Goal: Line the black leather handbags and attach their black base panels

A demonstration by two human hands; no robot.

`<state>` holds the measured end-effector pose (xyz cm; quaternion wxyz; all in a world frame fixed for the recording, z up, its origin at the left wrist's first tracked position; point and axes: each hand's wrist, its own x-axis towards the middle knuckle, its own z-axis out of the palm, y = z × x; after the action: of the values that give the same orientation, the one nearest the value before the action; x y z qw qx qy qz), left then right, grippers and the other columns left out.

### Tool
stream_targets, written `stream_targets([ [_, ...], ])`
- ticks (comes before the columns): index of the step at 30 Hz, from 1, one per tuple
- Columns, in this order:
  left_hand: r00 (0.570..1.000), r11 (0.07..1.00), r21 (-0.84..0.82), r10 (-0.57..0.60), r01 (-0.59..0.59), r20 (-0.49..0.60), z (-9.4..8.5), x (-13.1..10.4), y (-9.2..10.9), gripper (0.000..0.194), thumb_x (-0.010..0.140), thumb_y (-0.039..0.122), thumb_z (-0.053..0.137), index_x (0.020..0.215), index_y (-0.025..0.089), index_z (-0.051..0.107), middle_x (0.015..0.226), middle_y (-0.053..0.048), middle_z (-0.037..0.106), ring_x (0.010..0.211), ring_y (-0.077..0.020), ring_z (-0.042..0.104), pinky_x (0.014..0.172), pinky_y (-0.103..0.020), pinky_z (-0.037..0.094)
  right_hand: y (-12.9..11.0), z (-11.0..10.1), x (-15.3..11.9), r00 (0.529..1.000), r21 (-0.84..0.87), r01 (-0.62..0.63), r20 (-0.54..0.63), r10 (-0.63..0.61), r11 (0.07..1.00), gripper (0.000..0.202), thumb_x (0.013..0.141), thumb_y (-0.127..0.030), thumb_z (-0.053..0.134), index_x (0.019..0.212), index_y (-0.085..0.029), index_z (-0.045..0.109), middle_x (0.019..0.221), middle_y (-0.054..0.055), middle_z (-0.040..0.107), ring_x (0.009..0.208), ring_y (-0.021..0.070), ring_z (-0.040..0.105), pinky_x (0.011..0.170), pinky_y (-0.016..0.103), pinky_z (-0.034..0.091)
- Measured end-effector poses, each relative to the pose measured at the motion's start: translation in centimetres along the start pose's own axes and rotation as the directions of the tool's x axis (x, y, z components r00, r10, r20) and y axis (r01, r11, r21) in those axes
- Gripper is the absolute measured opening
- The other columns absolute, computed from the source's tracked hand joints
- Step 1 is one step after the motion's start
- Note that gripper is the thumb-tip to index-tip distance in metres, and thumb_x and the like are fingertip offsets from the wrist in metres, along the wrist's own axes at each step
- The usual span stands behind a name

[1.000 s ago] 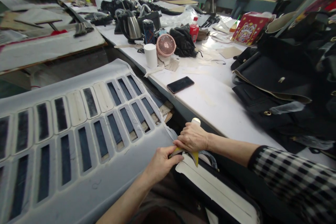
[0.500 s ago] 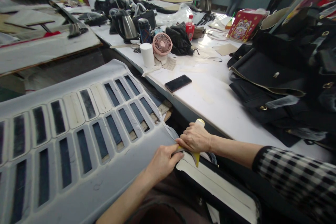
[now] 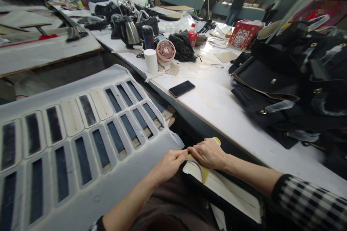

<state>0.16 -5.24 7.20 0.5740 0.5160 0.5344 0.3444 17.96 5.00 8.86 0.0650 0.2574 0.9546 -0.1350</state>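
Note:
Across my lap lies a black bag-like piece (image 3: 189, 184) with a long off-white panel (image 3: 230, 191) on its upper side, a dark line running along it. My left hand (image 3: 169, 166) is closed at the near-left end of this piece, thumb and fingertips pinching its edge. My right hand (image 3: 208, 154) is wrapped round a yellow-and-white object whose yellow end (image 3: 216, 140) sticks out above the fist. Below that fist, a curved yellow strip (image 3: 205, 176) shows against the panel. The fingertips of both hands meet, hiding what lies between them.
Left stands a grey padded sheet (image 3: 114, 173) with rows of slots, some holding off-white pieces (image 3: 72, 115). On the white table (image 3: 214, 115) are a phone (image 3: 181, 88), pink fan (image 3: 166, 50), white roll (image 3: 150, 61), kettle (image 3: 131, 32), red bottle (image 3: 192, 35) and black bags (image 3: 271, 75). People stand behind.
My right hand has moved slightly down and right, with the yellow end moving along. More of the curved strip shows over the panel. The left hand stays at the bag's end.

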Motion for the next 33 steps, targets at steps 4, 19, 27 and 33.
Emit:
stream_targets([
  [4, 0.992, 0.919, -0.373, -0.118, 0.129, 0.052, -0.2, 1.1, -1.3, 0.042, 0.088, 0.044, 0.056, 0.115, 0.016, 0.072, 0.11, -0.007, 0.073, 0.103, -0.0247, 0.063, 0.093, -0.034, 0.046, 1.2, 0.4, -1.2, 0.948, 0.318, -0.318, 0.104, 0.301, 0.893, 0.069, 0.101, -0.057, 0.021, 0.059, -0.019, 0.06, 0.057, 0.002, 0.062, 0.054, 0.0146, 0.055, 0.054, 0.027, 0.032],
  [19, 0.992, 0.997, -0.037, -0.071, 0.067, -0.105, 1.1, 1.8, -0.2, 0.025, 0.079, 0.025, 0.05, 0.061, 0.015, 0.063, 0.059, 0.002, 0.052, 0.061, -0.0129, 0.044, 0.058, -0.025, 0.033, -0.2, 0.7, 0.7, 0.944, -0.013, -0.317, -0.1, 0.314, 0.948, 0.065, 0.103, -0.048, 0.02, 0.07, -0.019, 0.069, 0.075, 0.011, 0.074, 0.065, 0.0233, 0.068, 0.058, 0.032, 0.034],
  [27, 0.98, 0.942, -0.28, -0.198, 0.185, -0.02, 0.7, 2.1, -0.7, 0.032, 0.077, 0.03, 0.06, 0.1, 0.013, 0.076, 0.092, -0.006, 0.074, 0.089, -0.0215, 0.062, 0.081, -0.03, 0.044, 1.1, 0.4, 0.6, 0.828, 0.286, -0.553, 0.082, 0.555, 0.783, 0.07, 0.099, -0.062, 0.019, 0.083, -0.022, 0.074, 0.082, 0.013, 0.074, 0.078, 0.0283, 0.068, 0.063, 0.033, 0.04],
  [33, 0.96, 0.906, -0.328, -0.278, 0.269, 0.02, 0.4, 2.3, -1.3, 0.047, 0.076, 0.031, 0.066, 0.119, 0.014, 0.07, 0.102, -0.009, 0.075, 0.093, -0.025, 0.067, 0.086, -0.036, 0.047, 2.2, -0.4, -1.0, 0.83, 0.682, -0.531, 0.301, 0.469, 0.502, 0.083, 0.091, -0.076, 0.008, 0.099, -0.02, 0.069, 0.065, 0.003, 0.062, 0.054, 0.0154, 0.053, 0.049, 0.025, 0.039],
])
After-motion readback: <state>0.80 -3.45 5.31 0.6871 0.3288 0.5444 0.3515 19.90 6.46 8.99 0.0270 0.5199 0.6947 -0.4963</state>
